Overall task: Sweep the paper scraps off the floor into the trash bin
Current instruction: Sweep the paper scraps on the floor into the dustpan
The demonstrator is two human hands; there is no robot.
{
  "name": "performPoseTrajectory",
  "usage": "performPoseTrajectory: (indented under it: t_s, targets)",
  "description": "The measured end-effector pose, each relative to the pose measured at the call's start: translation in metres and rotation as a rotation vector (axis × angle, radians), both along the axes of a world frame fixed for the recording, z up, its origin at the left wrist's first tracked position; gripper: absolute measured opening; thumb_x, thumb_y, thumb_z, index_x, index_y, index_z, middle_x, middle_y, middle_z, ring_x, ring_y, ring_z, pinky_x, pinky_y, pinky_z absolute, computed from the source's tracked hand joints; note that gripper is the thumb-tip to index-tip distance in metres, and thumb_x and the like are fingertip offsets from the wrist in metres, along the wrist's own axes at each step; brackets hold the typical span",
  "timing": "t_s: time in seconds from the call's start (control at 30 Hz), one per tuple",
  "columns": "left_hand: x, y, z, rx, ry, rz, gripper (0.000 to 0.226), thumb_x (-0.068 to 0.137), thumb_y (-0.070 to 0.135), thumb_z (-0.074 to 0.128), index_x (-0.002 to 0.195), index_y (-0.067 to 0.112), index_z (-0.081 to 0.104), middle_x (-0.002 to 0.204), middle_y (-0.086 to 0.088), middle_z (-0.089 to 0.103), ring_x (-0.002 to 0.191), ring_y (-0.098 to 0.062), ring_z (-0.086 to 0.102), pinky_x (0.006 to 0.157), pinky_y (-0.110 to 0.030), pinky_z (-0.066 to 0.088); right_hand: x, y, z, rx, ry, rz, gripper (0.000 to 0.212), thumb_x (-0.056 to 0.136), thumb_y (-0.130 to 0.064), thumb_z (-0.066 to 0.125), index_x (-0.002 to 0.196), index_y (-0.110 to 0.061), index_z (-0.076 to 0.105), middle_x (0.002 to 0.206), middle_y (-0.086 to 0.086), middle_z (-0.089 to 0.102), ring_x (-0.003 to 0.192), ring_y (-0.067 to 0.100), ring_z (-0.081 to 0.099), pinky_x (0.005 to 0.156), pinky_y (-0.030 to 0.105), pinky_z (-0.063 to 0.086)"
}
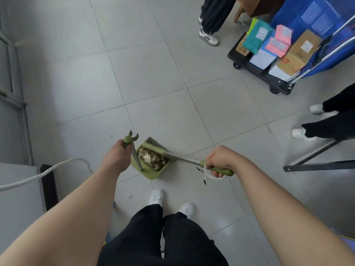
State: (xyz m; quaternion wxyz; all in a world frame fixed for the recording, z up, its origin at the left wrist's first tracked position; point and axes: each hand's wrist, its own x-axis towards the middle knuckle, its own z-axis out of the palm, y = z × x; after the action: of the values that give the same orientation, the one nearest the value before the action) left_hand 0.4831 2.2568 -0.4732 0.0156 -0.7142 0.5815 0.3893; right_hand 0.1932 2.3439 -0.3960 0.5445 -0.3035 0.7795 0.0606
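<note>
Left grip (pixel 117 156) clenched on the upright pole (pixel 137 160) of the olive-green plastic dustpan (pixel 153 175); right grip (pixel 219 158) clenched on the green-handled metal broom (pixel 184 159). Crumpled tan paper scraps (pixel 151 157) sit inside the dustpan, broom head (pixel 153 147) at its far rim. Scraps likely light, springy; carry pan level by the pole. Trash bin not visible.

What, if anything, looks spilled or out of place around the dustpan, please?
Nothing stands out: the paper scraps sit inside the green dustpan held by the left hand, and the broom in the right hand rests across its far edge.
</note>
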Motion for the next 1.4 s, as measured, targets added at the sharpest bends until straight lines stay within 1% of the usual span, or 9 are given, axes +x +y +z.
performPoseTrajectory:
  t_s: [0.2, 0.43, 0.53, 0.7, 1.0, 1.13, 1.2, 1.3, 1.4]
  targets:
    - [0.017, 0.002, 0.0, 0.001, 0.033, 0.075, 0.026, 0.097, 0.039, 0.042, 0.103, 0.016, 0.052, 0.086, -0.006, 0.059, 0.084, -0.034, 0.057, 0.076, -0.044, 0.049, -0.038, -0.025, 0.015, -0.048, 0.021, -0.096, 0.022, 0.082, 0.005, 0.062, 0.103, 0.013, 0.064, 0.067, 0.023, 0.062, 0.042, 0.022, 0.054, 0.041, 0.022, 0.044]
    - [0.043, 0.011, 0.0, -0.054, 0.056, 0.209, 0.022, 0.099, 0.034, 0.043, 0.101, 0.014, 0.051, 0.086, -0.006, 0.057, 0.079, -0.027, 0.051, 0.069, -0.036, 0.038, -0.013, -0.087, -0.016, -0.176, 0.073, -0.126, 0.012, 0.078, 0.006, 0.054, 0.068, 0.001, 0.057, 0.057, 0.018, 0.056, 0.053, 0.027, 0.054, 0.057, 0.033, 0.042]
    - [0.055, 0.015, 0.0, -0.066, 0.029, 0.241, 0.025, 0.099, 0.035, 0.043, 0.102, 0.012, 0.053, 0.087, -0.008, 0.058, 0.082, -0.031, 0.053, 0.071, -0.036, 0.04, 0.008, -0.114, -0.039, -0.213, 0.119, -0.08, 0.017, 0.08, 0.0, 0.059, 0.065, -0.006, 0.053, 0.058, 0.012, 0.058, 0.041, 0.02, 0.055, 0.041, 0.017, 0.043]
    - [0.068, 0.021, -0.007, -0.062, -0.06, 0.236, 0.024, 0.099, 0.04, 0.039, 0.1, 0.018, 0.05, 0.079, 0.0, 0.055, 0.078, -0.029, 0.054, 0.067, -0.036, 0.04, 0.04, -0.137, -0.071, -0.199, 0.115, 0.033, 0.021, 0.085, -0.008, 0.06, 0.067, -0.013, 0.051, 0.065, 0.007, 0.06, 0.048, 0.017, 0.057, 0.033, 0.012, 0.04]
    - [0.057, 0.02, -0.01, -0.043, -0.076, 0.224, 0.026, 0.099, 0.038, 0.039, 0.105, 0.016, 0.051, 0.084, -0.001, 0.054, 0.079, -0.028, 0.052, 0.067, -0.035, 0.037, 0.055, -0.07, -0.048, 0.0, 0.032, 0.196, 0.006, 0.084, 0.006, 0.052, 0.085, 0.001, 0.055, 0.058, 0.012, 0.048, 0.03, 0.017, 0.043, 0.042, 0.022, 0.04]
    - [0.048, 0.015, -0.007, -0.029, -0.033, 0.209, 0.029, 0.099, 0.037, 0.039, 0.113, 0.015, 0.052, 0.092, -0.003, 0.056, 0.083, -0.028, 0.051, 0.072, -0.034, 0.038, 0.037, -0.046, -0.017, -0.011, 0.002, 0.118, 0.003, 0.084, 0.002, 0.056, 0.086, 0.002, 0.058, 0.059, 0.015, 0.048, 0.033, 0.02, 0.045, 0.043, 0.023, 0.037]
    - [0.046, 0.013, -0.005, -0.026, -0.032, 0.193, 0.03, 0.098, 0.04, 0.039, 0.111, 0.016, 0.052, 0.094, -0.005, 0.058, 0.085, -0.03, 0.053, 0.075, -0.036, 0.041, 0.023, -0.031, -0.008, -0.035, 0.009, 0.076, 0.021, 0.081, 0.002, 0.058, 0.098, 0.013, 0.064, 0.061, 0.019, 0.051, 0.046, 0.026, 0.048, 0.044, 0.026, 0.037]
    - [0.043, 0.013, -0.001, -0.031, -0.069, 0.111, 0.029, 0.098, 0.043, 0.039, 0.105, 0.018, 0.051, 0.085, -0.003, 0.057, 0.082, -0.029, 0.054, 0.073, -0.035, 0.041, -0.001, -0.004, 0.0, -0.059, 0.02, -0.075, 0.034, 0.08, 0.007, 0.059, 0.111, 0.019, 0.058, 0.057, 0.016, 0.05, 0.039, 0.021, 0.045, 0.039, 0.02, 0.033]
    - [0.037, 0.014, 0.002, -0.041, -0.079, -0.016, 0.027, 0.098, 0.045, 0.039, 0.101, 0.02, 0.049, 0.076, 0.002, 0.054, 0.077, -0.028, 0.054, 0.065, -0.034, 0.037, -0.021, 0.019, 0.008, -0.076, 0.024, -0.218, 0.026, 0.08, 0.006, 0.061, 0.104, 0.015, 0.062, 0.058, 0.016, 0.052, 0.034, 0.019, 0.045, 0.037, 0.019, 0.033]
